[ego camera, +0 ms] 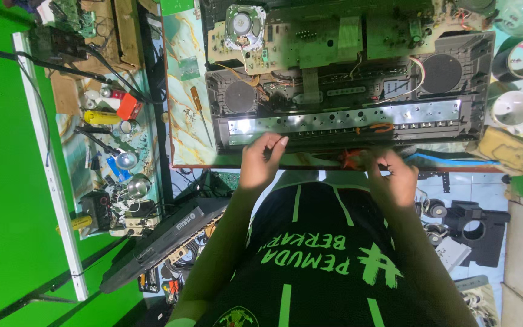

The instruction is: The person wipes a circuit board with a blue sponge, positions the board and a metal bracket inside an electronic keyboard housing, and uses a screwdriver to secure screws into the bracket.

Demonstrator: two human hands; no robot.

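The opened keyboard chassis (346,91) fills the marble table (183,121) up to its near edge, with bare tabletop only to its left. Its grey shell shows green circuit boards, two speakers and a shiny metal strip. The left hand (260,162) curls loosely on its front edge, holding nothing. The right hand (391,175), just below that edge, pinches a blurred orange-handled tool (351,158).
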